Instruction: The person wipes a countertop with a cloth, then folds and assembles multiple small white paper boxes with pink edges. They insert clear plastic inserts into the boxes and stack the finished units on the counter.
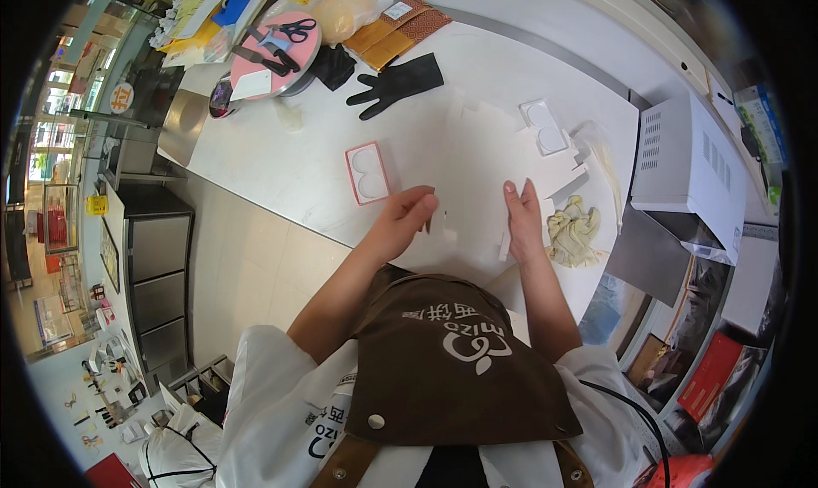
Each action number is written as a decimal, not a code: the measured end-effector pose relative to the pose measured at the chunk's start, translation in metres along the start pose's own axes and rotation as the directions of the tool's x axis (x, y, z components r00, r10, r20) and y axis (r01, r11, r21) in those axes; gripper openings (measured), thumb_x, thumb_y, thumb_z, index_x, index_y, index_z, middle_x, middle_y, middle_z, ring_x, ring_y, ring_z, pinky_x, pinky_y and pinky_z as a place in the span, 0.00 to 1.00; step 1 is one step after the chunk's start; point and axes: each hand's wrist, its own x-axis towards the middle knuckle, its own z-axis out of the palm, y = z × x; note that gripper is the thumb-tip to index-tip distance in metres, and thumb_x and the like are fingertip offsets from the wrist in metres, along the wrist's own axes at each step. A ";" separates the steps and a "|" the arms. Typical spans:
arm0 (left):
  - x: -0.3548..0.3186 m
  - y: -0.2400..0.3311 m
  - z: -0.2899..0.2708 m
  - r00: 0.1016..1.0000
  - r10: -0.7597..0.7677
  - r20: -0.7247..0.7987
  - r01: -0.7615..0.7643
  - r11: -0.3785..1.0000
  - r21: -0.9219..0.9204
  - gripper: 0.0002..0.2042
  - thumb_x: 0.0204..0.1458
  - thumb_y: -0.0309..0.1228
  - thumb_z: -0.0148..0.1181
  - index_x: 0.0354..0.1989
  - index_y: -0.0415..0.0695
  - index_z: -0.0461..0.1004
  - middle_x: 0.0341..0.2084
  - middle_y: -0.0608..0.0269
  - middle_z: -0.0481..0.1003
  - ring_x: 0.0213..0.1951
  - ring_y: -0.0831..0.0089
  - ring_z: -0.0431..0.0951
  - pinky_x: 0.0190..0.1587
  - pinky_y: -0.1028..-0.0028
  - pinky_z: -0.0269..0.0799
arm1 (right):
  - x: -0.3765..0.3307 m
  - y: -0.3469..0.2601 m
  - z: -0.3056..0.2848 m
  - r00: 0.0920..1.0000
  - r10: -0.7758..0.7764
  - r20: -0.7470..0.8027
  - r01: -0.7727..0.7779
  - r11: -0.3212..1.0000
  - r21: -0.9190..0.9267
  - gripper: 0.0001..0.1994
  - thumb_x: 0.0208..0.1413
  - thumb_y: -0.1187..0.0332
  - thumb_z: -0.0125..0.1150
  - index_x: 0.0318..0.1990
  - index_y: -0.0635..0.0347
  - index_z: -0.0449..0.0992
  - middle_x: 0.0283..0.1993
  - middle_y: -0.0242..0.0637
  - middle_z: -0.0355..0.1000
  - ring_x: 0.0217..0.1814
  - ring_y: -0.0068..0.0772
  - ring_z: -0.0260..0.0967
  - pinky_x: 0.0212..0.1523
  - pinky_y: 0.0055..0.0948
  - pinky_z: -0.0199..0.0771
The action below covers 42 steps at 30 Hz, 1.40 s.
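At 8 o'clock of the white card blank [481, 160], the left hand [406, 221] has its thumb drawn against curled fingers; I cannot tell whether they pinch anything. At 5 o'clock, by its edge, the right hand [523, 220] has thumb and fingers slightly spread. The blank lies flat on the counter [281, 160] between and beyond them. It should be light, fairly stiff, easily creased; best held by its outer edges. A crumpled yellowish cloth [575, 232] sits at 4 o'clock, a red-edged box [368, 174] at 9. The white tray [544, 128], at 2, seems to crowd the flaps. Farther, toward 10 to 11, lies a black glove [400, 85].
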 end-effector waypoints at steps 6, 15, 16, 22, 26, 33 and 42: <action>-0.028 0.015 0.008 0.999 0.005 0.043 0.010 0.940 -0.341 0.26 0.65 0.52 0.59 0.59 0.41 0.71 0.41 0.69 0.77 0.42 0.80 0.75 0.44 0.75 0.71 | -0.032 -0.015 0.032 0.977 0.004 0.212 -0.027 0.994 0.105 0.24 0.72 0.58 0.55 0.68 0.62 0.63 0.65 0.37 0.70 0.68 0.29 0.65 0.67 0.30 0.64; -0.033 0.001 -0.018 0.970 0.077 0.229 -0.002 0.951 -0.310 0.23 0.61 0.40 0.67 0.61 0.42 0.72 0.52 0.65 0.76 0.48 0.77 0.77 0.50 0.70 0.75 | -0.045 0.009 0.067 0.983 0.116 0.144 -0.144 0.969 0.203 0.25 0.73 0.54 0.53 0.67 0.62 0.64 0.63 0.39 0.71 0.65 0.28 0.67 0.65 0.30 0.67; -0.033 0.001 -0.021 0.966 0.048 0.254 0.029 0.955 -0.294 0.22 0.62 0.38 0.66 0.61 0.42 0.73 0.53 0.64 0.76 0.48 0.77 0.77 0.50 0.71 0.75 | -0.047 0.014 0.071 0.988 0.106 0.113 -0.128 0.969 0.209 0.25 0.73 0.54 0.53 0.67 0.62 0.64 0.62 0.39 0.72 0.64 0.27 0.68 0.64 0.30 0.68; -0.024 0.009 -0.037 0.953 -0.058 0.297 0.179 0.900 -0.397 0.22 0.68 0.37 0.56 0.65 0.38 0.69 0.55 0.61 0.75 0.52 0.74 0.77 0.50 0.70 0.75 | -0.051 0.023 0.104 0.995 0.050 -0.090 -0.041 0.994 0.100 0.27 0.72 0.55 0.55 0.68 0.63 0.61 0.58 0.39 0.74 0.57 0.26 0.72 0.57 0.30 0.74; -0.018 0.016 -0.065 0.967 0.053 0.248 -0.021 0.991 -0.129 0.20 0.67 0.34 0.54 0.63 0.35 0.69 0.46 0.61 0.79 0.47 0.75 0.77 0.49 0.70 0.74 | -0.045 0.034 0.125 0.977 -0.072 -0.198 0.081 0.996 0.036 0.29 0.69 0.55 0.60 0.67 0.66 0.62 0.60 0.44 0.72 0.58 0.30 0.71 0.57 0.32 0.74; -0.002 0.005 -0.108 0.967 0.004 0.254 -0.121 0.886 0.448 0.15 0.65 0.32 0.49 0.56 0.41 0.75 0.28 0.50 0.80 0.30 0.58 0.82 0.37 0.59 0.74 | -0.046 0.047 0.158 0.935 -0.259 -0.243 0.025 0.730 -0.683 0.23 0.62 0.57 0.68 0.56 0.64 0.71 0.52 0.41 0.73 0.54 0.32 0.69 0.53 0.32 0.72; 0.005 -0.029 -0.105 0.870 -0.005 0.494 -0.345 0.709 0.615 0.21 0.66 0.38 0.52 0.62 0.39 0.68 0.37 0.51 0.81 0.39 0.53 0.82 0.47 0.59 0.76 | -0.058 0.073 0.169 0.992 0.048 -0.117 -0.071 0.978 -0.194 0.14 0.67 0.57 0.64 0.40 0.59 0.72 0.38 0.31 0.76 0.40 0.21 0.70 0.46 0.25 0.74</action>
